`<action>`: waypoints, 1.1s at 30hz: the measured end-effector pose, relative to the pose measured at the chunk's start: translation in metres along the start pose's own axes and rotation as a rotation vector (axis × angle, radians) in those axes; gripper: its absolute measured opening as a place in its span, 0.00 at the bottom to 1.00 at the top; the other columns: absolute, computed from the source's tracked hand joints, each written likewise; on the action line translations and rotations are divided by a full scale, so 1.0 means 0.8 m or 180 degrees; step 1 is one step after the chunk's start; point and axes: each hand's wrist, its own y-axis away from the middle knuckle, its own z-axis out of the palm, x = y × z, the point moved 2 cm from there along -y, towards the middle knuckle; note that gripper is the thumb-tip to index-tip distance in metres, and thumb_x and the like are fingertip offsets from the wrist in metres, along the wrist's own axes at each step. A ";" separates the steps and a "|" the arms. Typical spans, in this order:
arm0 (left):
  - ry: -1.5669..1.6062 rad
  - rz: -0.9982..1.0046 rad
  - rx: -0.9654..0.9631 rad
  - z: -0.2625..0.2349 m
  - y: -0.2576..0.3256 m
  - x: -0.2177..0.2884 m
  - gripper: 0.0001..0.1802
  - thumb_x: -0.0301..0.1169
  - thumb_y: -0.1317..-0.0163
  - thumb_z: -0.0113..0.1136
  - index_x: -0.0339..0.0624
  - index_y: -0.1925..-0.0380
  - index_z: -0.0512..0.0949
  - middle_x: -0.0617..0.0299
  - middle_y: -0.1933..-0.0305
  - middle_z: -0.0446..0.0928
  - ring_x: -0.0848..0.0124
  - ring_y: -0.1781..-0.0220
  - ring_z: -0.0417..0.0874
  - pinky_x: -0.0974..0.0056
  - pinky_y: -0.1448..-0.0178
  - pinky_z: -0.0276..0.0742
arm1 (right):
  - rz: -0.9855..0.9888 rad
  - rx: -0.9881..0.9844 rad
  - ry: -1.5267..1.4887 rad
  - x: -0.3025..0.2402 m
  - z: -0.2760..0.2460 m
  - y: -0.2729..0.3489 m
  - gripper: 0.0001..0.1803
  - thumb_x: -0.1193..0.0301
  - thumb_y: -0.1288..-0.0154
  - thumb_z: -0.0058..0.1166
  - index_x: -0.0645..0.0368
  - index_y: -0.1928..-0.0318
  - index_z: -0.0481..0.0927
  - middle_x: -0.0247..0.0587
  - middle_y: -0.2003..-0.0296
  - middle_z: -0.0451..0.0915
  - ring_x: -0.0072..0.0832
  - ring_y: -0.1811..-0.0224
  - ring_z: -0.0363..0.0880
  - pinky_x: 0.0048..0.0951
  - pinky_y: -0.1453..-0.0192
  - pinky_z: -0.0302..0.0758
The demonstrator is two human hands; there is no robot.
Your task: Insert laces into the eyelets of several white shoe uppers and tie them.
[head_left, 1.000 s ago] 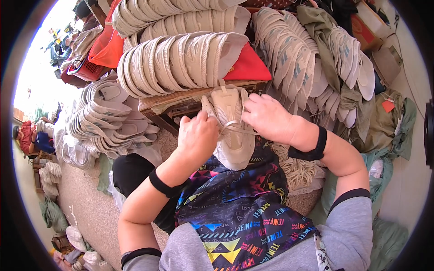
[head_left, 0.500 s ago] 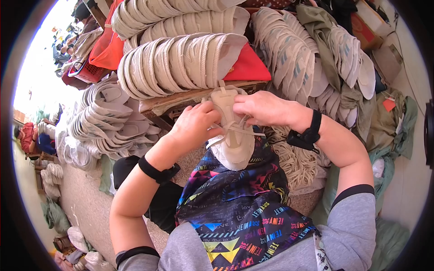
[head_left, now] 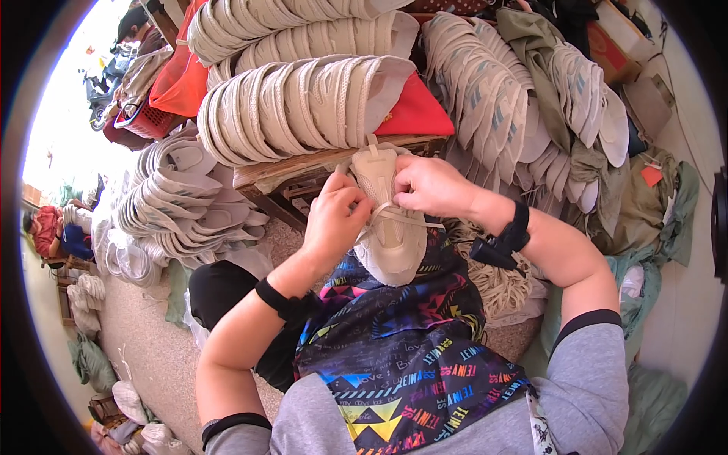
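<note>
A cream shoe upper (head_left: pixel 390 254) lies on my lap with its toe toward me and its tongue pointing away. A flat pale shoelace (head_left: pixel 413 219) crosses it low on the opening, one end sticking out to the right. My left hand (head_left: pixel 336 216) is closed at the upper's left edge, fingers curled by the eyelets. On the opposite edge my right hand (head_left: pixel 434 185) pinches beside the tongue. Curled fingers hide exactly what each one grips, lace or edge. Under the upper is a dark apron (head_left: pixel 402 334) with colourful print.
Rows of nested cream uppers (head_left: pixel 284 114) rest on a wooden bench (head_left: pixel 265 176) just ahead. More uppers are piled left (head_left: pixel 171 193) and right (head_left: pixel 478 91). A bundle of pale laces (head_left: pixel 497 292) sits right of my lap. A red basket (head_left: pixel 144 120) stands far left, near another person (head_left: pixel 136 26).
My left hand's fingers have curled in more, and its forearm has shifted right. The right hand has closed tighter by the tongue, its wrist slightly lower. The upper stays nearly in place.
</note>
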 end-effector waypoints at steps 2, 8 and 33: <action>0.1135 -0.0144 0.0513 0.001 0.006 0.003 0.10 0.30 0.39 0.62 0.34 0.74 0.80 0.61 0.64 0.71 0.70 0.64 0.74 0.66 0.59 0.71 | 0.0013 0.0426 -0.0197 0.005 0.020 0.005 0.08 0.66 0.41 0.58 0.58 0.70 0.82 0.39 0.65 0.78 0.37 0.65 0.78 0.35 0.60 0.75; 0.2014 0.0075 0.0375 -0.021 0.021 0.061 0.08 0.29 0.32 0.58 0.35 0.69 0.80 0.65 0.62 0.69 0.78 0.63 0.69 0.70 0.59 0.68 | 0.1154 0.0532 -0.3189 -0.027 -0.001 0.016 0.10 0.66 0.31 0.54 0.60 0.66 0.80 0.29 0.71 0.75 0.17 0.72 0.73 0.21 0.65 0.72; 0.2274 -0.0578 0.0587 -0.013 0.002 0.029 0.23 0.16 0.37 0.53 0.31 0.41 0.65 0.58 0.64 0.79 0.77 0.62 0.82 0.70 0.54 0.83 | 0.0487 0.0686 -0.3112 -0.053 0.025 0.005 0.09 0.76 0.31 0.53 0.64 0.52 0.74 0.34 0.64 0.79 0.18 0.65 0.81 0.22 0.60 0.81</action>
